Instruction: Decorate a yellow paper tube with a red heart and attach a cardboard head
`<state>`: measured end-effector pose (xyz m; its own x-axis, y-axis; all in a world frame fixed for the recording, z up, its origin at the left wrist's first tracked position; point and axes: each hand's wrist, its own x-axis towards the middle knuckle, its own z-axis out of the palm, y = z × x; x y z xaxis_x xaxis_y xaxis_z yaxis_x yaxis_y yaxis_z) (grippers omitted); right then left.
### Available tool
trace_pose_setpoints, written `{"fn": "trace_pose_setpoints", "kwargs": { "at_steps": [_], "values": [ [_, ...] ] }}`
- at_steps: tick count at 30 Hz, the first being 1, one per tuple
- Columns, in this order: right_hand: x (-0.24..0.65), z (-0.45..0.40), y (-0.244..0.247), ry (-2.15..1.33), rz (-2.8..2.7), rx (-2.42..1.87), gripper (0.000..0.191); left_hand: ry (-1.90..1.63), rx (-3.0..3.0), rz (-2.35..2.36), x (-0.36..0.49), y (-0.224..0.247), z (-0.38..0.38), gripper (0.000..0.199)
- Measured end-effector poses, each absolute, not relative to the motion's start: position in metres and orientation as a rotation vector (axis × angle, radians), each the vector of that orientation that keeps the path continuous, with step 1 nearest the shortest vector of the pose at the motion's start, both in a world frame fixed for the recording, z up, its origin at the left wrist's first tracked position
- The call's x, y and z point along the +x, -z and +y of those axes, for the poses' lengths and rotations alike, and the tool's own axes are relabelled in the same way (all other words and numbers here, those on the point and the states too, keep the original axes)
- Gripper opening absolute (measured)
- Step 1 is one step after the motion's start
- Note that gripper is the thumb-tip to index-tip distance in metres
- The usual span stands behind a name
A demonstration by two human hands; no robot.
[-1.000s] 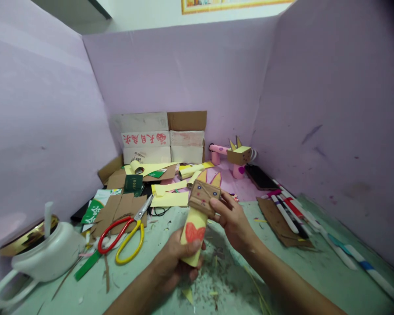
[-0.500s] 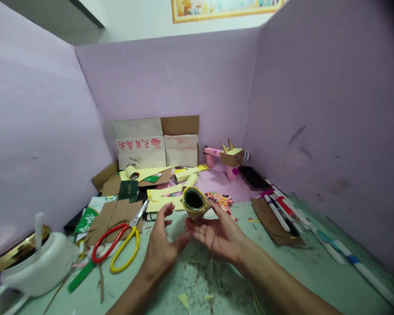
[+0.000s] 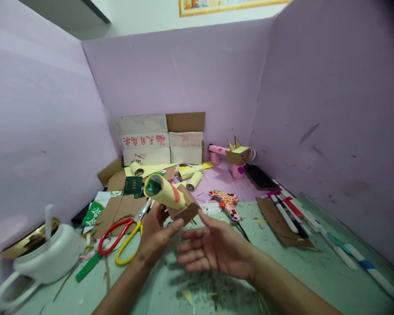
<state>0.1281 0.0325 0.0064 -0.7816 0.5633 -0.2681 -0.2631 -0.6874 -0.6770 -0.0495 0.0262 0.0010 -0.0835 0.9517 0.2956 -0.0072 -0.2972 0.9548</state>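
Note:
A yellow paper tube [image 3: 167,192] with a red patch and a dark green inside is joined to a small brown cardboard box [image 3: 188,209]. My left hand [image 3: 157,229] grips the box from below and the left, its thumb on the box's lower edge. Palm up and fingers spread, my right hand [image 3: 213,249] is just below and right of the box and holds nothing. Left of my left hand lie scissors [image 3: 128,232] with one red and one yellow handle. A colourful patterned piece [image 3: 226,201] lies beyond my right hand.
A white mug [image 3: 49,258] stands at left. Behind are cardboard scraps, yellow rolls [image 3: 194,180] and a printed carton [image 3: 146,140]. A pink figure with a cardboard head [image 3: 239,155] stands near a phone [image 3: 260,176]. Markers [image 3: 284,214] and brown cardboard [image 3: 276,223] lie at right.
The tube and box have tilted and moved left, now showing the tube's side. My left hand has taken hold of the box. My right hand has come away from it and opened.

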Motion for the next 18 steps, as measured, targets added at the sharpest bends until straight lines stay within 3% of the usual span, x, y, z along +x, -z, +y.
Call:
{"fn": "trace_pose_setpoints", "kwargs": {
  "at_steps": [3, 6, 8, 11, 13, 15, 18],
  "values": [
    [0.147, 0.039, -0.018, -2.051, -1.425, -0.748, 0.032, -1.526, 1.29, 0.98, -0.062, -0.012, 0.027, 0.048],
    [0.159, 0.053, -0.021, -1.388, -1.382, -0.847, 0.025, -1.467, 1.134, 0.908, -0.068, -0.021, 0.026, 0.051],
    [0.158, 0.058, -0.018, -1.258, -1.292, -0.834, 0.043, -1.407, 1.054, 0.862, -0.065, -0.023, 0.025, 0.054],
    [0.147, 0.055, -0.01, -1.355, -1.35, -0.803, 0.081, -1.309, 1.067, 0.764, -0.056, -0.023, 0.024, 0.054],
    [0.139, 0.049, -0.006, -1.333, -1.441, -0.833, 0.094, -1.262, 1.108, 0.719, -0.051, -0.02, 0.025, 0.054],
    [0.133, 0.043, -0.003, -1.267, -1.516, -0.879, 0.093, -1.228, 1.145, 0.697, -0.049, -0.016, 0.027, 0.053],
    [0.128, 0.039, 0.0, -1.162, -1.527, -0.95, 0.075, -1.18, 1.177, 0.716, -0.052, -0.016, 0.031, 0.056]
  ]
}}
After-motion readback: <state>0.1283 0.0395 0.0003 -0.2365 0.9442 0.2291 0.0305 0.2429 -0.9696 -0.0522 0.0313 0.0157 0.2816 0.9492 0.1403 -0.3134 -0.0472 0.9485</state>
